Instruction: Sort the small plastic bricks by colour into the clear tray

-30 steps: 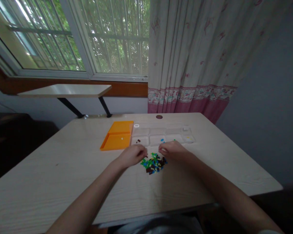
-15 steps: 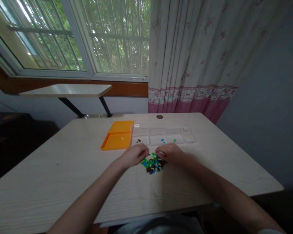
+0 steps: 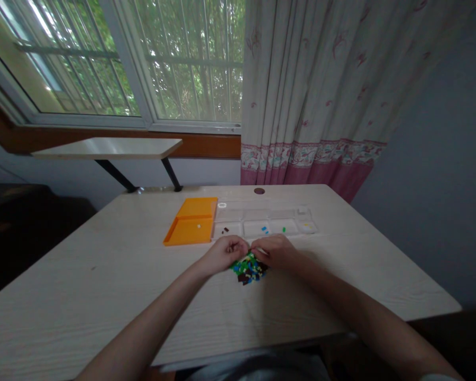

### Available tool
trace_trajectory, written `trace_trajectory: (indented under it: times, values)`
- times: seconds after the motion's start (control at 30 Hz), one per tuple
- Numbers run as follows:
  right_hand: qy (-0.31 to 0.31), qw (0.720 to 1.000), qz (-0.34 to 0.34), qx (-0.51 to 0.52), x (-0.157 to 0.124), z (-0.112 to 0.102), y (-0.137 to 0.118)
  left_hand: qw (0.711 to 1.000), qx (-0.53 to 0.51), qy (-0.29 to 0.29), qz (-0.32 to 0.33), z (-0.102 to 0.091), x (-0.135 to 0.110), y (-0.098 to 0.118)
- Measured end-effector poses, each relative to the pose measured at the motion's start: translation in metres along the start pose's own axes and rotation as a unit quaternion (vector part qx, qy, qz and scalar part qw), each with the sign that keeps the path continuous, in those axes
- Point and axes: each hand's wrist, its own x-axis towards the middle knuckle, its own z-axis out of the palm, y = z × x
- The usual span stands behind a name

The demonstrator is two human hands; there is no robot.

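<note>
A small heap of tiny coloured pieces (image 3: 249,269), green, blue, yellow and brown, lies on the pale wooden table (image 3: 103,286). My left hand (image 3: 224,253) and my right hand (image 3: 273,250) are both curled over the far side of the heap, fingertips nearly meeting at its top. Each hand is closed in a pinch; what the fingers hold is too small to make out. Just beyond them sits a clear compartment tray (image 3: 265,222) holding a few brown, blue, green and yellow pieces in separate cells.
An orange lid or tray (image 3: 190,222) lies open left of the clear tray. A small dark round disc (image 3: 259,190) sits near the table's far edge. Behind are a narrow shelf (image 3: 107,147), a window and a pink-hemmed curtain (image 3: 313,106).
Both hands have drawn closer together over the heap; the right hand slid left and the left hand moved right, so their fingertips now almost touch.
</note>
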Motion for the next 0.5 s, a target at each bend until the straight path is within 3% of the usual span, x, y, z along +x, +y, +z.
trace_trajectory:
  times: [0.33,0.5]
  values:
    - [0.022,0.998,0.040,0.050,0.001,-0.001,-0.001,0.970,0.177,0.084,0.145,0.000,-0.003,0.010]
    - [-0.043,0.993,0.090,0.066,0.003,-0.008,0.010,0.952,0.194,0.157,0.179,-0.005,-0.006,0.015]
